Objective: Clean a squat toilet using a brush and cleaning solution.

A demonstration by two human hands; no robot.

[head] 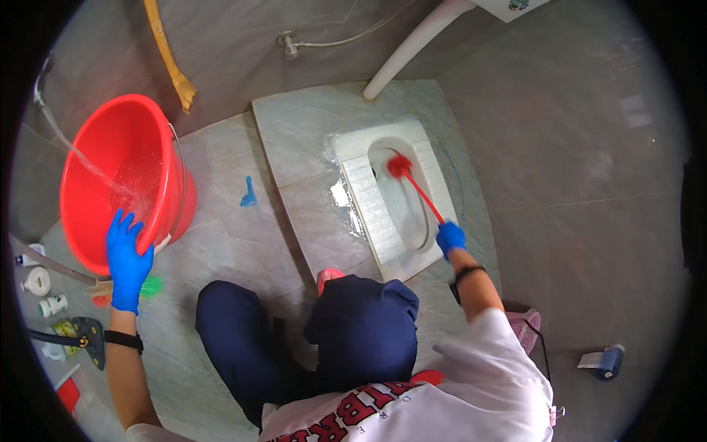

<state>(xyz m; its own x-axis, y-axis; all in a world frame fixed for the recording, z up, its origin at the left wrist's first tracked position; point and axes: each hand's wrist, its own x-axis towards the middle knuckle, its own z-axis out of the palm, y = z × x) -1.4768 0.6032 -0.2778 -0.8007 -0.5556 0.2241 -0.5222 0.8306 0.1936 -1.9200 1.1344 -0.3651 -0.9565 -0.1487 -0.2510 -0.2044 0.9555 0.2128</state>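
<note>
My right hand point(452, 238), in a blue glove, grips the red handle of a toilet brush point(422, 194). Its blurred red head is inside the bowl of a white squat toilet point(362, 179), near the far end. My left hand point(128, 259), also gloved in blue, is over the near rim of a large red bucket point(185, 190). Its fingers are spread and extend above the bucket's inside; whether the palm rests on the rim I cannot tell. Water point(91, 166) streams from a spout point(38, 98) at the upper left into the bucket, where it splashes.
The toilet is set in a raised tiled step point(293, 166), wet beside the bowl. A blue scrap point(249, 193) lies on the floor. Bottles point(53, 305), a green-bristled broom point(150, 287) and a black tool head point(91, 340) are at left. A pink basket point(525, 329) stands at right.
</note>
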